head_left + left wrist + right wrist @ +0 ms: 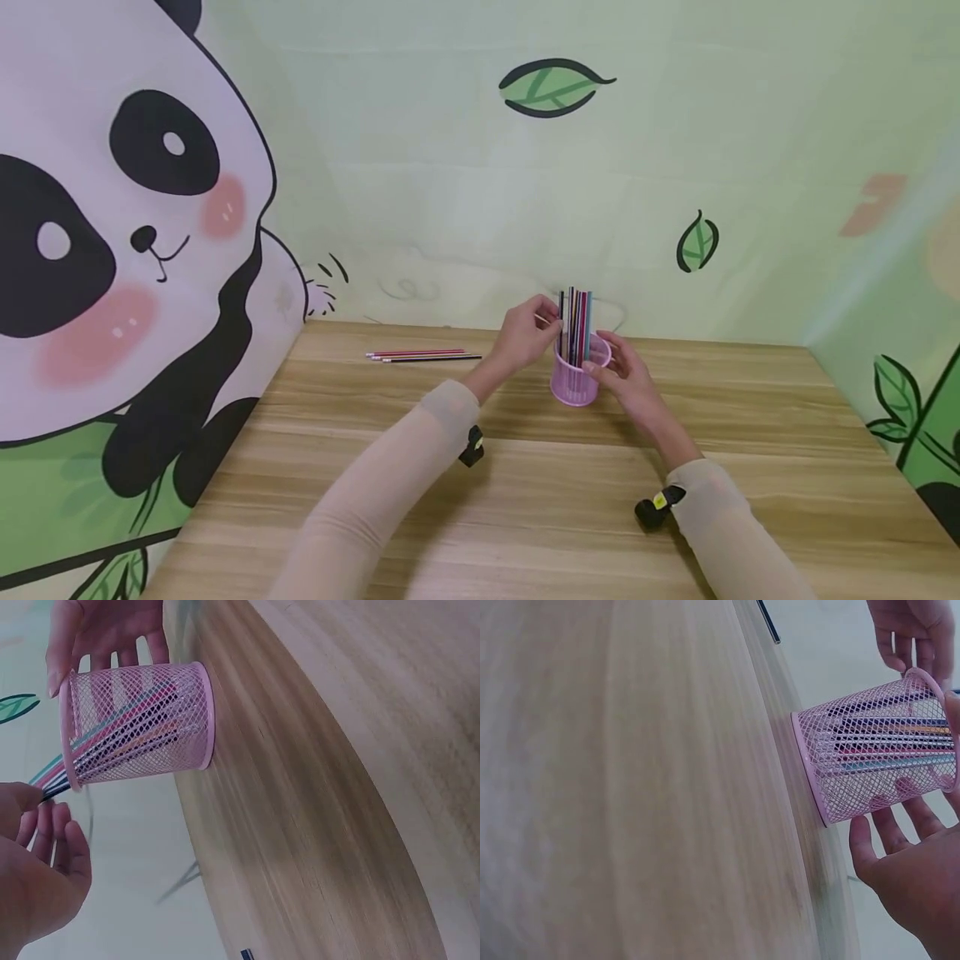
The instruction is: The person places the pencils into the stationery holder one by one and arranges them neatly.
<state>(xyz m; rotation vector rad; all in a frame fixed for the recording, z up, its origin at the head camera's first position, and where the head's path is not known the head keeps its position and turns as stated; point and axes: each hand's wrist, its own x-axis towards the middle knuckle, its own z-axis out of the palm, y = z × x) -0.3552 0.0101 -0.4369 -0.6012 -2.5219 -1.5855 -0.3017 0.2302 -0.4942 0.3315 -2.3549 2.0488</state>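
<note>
A pink mesh pencil cup (pixel 573 390) stands upright on the table, with several striped pencils (pixel 579 325) of different colours leaning inside it. On the cup's left, my left hand (pixel 523 337) pinches a dark pencil (pixel 54 790) between thumb and fingers, just above the rim; the pencil's lower part is inside the cup. My right hand (pixel 632 385) holds the cup from its right side. Its thumb is at the rim and its fingers (pixel 889 829) spread along the mesh wall.
Several pencils (pixel 424 356) lie side by side on the wooden table (pixel 525 517), left of the cup. Behind the table's back edge rises a wall (pixel 420 183) printed with a panda and leaves. Both forearms reach across from the front.
</note>
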